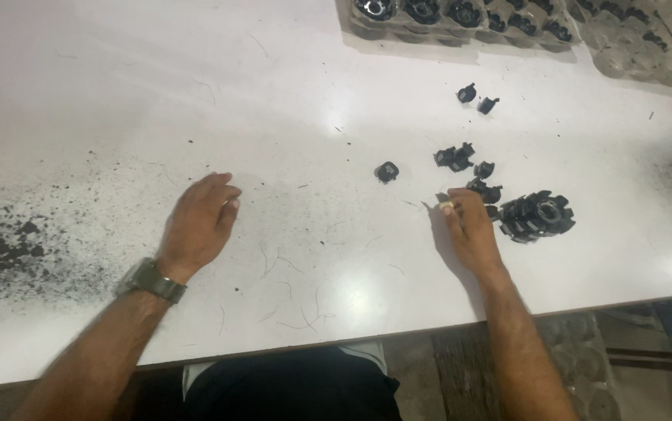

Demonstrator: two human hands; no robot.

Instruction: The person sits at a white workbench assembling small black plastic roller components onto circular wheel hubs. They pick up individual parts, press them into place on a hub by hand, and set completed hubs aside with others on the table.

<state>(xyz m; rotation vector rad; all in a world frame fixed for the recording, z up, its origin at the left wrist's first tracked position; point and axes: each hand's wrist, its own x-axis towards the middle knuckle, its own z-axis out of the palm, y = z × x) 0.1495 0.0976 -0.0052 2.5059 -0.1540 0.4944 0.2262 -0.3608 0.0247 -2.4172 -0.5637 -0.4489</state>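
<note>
My left hand point(199, 221) rests palm down on the white table point(117, 93), fingers loosely curled, holding nothing; a watch sits on that wrist. My right hand point(468, 230) lies on the table with its fingertips pinched at a small black plastic piece point(445, 201). Just right of it sits a black round toothed part point(537, 215). Several small black clips lie beyond my right hand: one point(386, 171) alone, a cluster point(454, 157), and two farther back point(467, 93).
Clear plastic trays point(461, 19) holding black round parts stand along the far edge, with more trays point(628, 39) at the far right. Black dust and shavings point(0, 245) cover the table's left side. The near table edge runs below my forearms.
</note>
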